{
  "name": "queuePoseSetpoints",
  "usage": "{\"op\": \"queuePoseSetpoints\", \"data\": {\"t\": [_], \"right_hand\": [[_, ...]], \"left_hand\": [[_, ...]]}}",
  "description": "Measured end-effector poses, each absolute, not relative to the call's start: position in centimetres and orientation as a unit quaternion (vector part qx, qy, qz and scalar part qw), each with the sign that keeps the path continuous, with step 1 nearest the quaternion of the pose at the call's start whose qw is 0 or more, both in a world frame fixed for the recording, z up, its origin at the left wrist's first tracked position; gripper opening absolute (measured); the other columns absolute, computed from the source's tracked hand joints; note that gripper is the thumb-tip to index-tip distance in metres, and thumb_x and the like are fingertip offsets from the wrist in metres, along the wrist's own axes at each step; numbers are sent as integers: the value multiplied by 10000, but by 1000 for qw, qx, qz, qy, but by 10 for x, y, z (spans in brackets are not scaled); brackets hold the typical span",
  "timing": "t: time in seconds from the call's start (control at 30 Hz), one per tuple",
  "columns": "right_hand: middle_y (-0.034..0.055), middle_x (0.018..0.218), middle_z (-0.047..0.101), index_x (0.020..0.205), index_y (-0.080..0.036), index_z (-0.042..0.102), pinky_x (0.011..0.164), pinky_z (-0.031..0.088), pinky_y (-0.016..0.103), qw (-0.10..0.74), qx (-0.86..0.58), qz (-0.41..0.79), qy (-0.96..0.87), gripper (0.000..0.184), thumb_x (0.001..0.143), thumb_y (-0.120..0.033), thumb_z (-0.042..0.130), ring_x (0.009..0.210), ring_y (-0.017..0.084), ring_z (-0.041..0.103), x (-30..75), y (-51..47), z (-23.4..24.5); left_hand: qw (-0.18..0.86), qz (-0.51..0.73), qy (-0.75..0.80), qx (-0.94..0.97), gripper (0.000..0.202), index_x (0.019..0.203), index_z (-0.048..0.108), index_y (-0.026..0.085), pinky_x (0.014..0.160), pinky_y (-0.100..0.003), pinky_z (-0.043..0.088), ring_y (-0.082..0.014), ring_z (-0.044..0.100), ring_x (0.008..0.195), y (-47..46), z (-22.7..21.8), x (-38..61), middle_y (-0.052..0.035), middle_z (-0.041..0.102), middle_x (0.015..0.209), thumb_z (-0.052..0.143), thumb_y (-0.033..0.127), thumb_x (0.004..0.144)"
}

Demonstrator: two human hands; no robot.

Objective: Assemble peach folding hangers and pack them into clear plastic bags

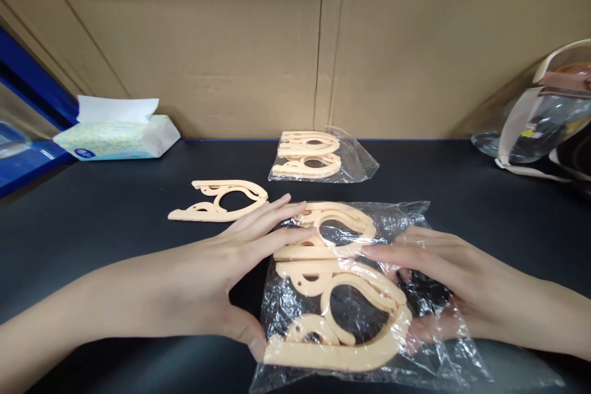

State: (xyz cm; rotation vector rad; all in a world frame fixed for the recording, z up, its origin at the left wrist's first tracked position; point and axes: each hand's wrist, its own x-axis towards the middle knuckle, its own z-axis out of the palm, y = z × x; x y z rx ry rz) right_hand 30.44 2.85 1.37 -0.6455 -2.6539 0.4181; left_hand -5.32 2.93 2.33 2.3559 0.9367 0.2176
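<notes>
In front of me lies a clear plastic bag (462,360) with cream folding clothes hangers (318,354) in it, one above the other. My left hand (240,265) is at its left side, fingers stretched over the upper hanger's end and thumb spread down to the lower hanger's corner. From the right, my right hand (443,277) curls round the rounded end of the lower hanger, its forefinger reaching to the upper hanger. Crinkled film covers part of its fingers; whether they are inside the bag I cannot tell.
A loose folding hanger (210,215) lies just beyond my left hand. Farther back sits another clear bag of folded hangers (307,169). A tissue pack (124,138) stands at the back left, a clear bottle with a strap (521,120) at the right. A cardboard wall (231,43) closes the back.
</notes>
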Motion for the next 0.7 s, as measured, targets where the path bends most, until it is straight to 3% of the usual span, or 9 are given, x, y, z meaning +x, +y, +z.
{"op": "queuePoseSetpoints", "data": {"t": [0.13, 0.27, 0.47, 0.7], "right_hand": [[28, 1067, 766, 1555, -326, 403, 793, 570, 283, 188, -231, 124, -947, 587, 1035, -560, 543, 883, 190, 727, 303, 26, 14], [49, 1134, 767, 1564, -311, 372, 822, 584, 295, 183, -221, 100, -953, 542, 1073, -512, 481, 918, 207, 738, 301, 23, 16], [40, 1012, 773, 1567, -291, 340, 769, 595, 298, 186, -217, 95, -953, 520, 1086, -440, 470, 877, 219, 748, 299, 19, 16], [44, 1000, 783, 1522, -268, 334, 717, 587, 266, 177, -219, 56, -958, 424, 1125, -420, 330, 835, 194, 750, 300, 15, 18]], "left_hand": [[282, 39, 352, 892, 1124, 1618, 113, 588, 1262, -651, 257, -389, -18, 1622, 32, 20, -55, 66, 24, 1784, 854, 627, 773], [261, 46, 346, 900, 1154, 1626, 74, 576, 1265, -650, 250, -388, -39, 1618, 31, 19, -56, 54, 25, 1784, 857, 613, 779], [251, 18, 357, 900, 1224, 1621, 10, 587, 1258, -652, 267, -403, -11, 1615, 33, 20, -58, 65, -20, 1781, 871, 621, 751], [254, -4, 377, 891, 1205, 1614, 25, 601, 1258, -654, 254, -390, -4, 1617, 35, 22, -59, 84, -5, 1779, 857, 655, 744]]}}
